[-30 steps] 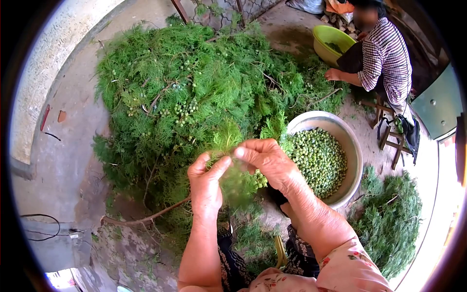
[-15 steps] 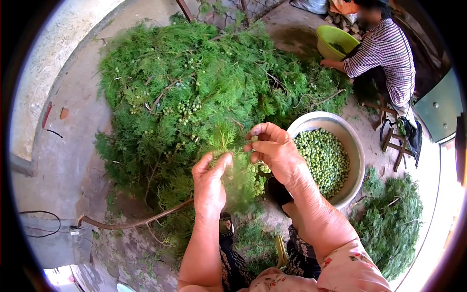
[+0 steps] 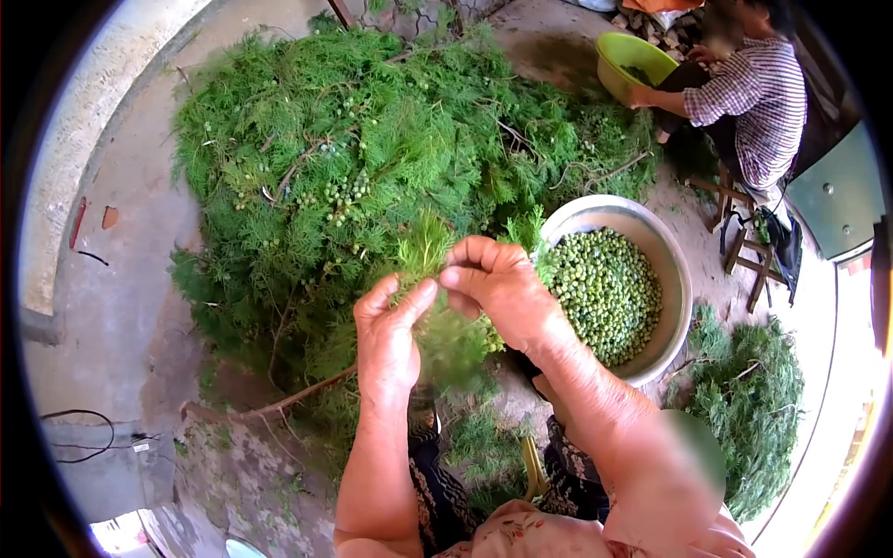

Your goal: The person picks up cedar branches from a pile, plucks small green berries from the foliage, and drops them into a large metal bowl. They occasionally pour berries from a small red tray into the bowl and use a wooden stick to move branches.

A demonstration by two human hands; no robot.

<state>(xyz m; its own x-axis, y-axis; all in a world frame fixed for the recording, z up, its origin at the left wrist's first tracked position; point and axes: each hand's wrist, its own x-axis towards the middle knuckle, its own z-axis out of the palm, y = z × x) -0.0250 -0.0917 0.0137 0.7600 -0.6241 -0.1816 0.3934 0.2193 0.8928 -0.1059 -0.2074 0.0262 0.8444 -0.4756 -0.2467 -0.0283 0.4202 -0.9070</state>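
Observation:
My left hand pinches a feathery evergreen sprig between thumb and fingers, its light green tip pointing up. Close against it, the thumb and fingers of my right hand are pressed together at the sprig; whatever lies between them is hidden. Below my hands hangs blurred green foliage. Right of my right hand stands a wide metal basin holding many small round green cones. A large heap of cut evergreen branches, with clusters of green cones on it, spreads in front of me.
A co-worker in a checked shirt sits at the upper right, reaching to a yellow-green basin. Wooden stools stand nearby. A smaller foliage pile lies at the right. One bare branch sticks out leftward.
My right hand has moved left and down to meet the sprig by my left hand; the green cone earlier at its fingertips no longer shows. The co-worker's hand has moved to the yellow-green basin.

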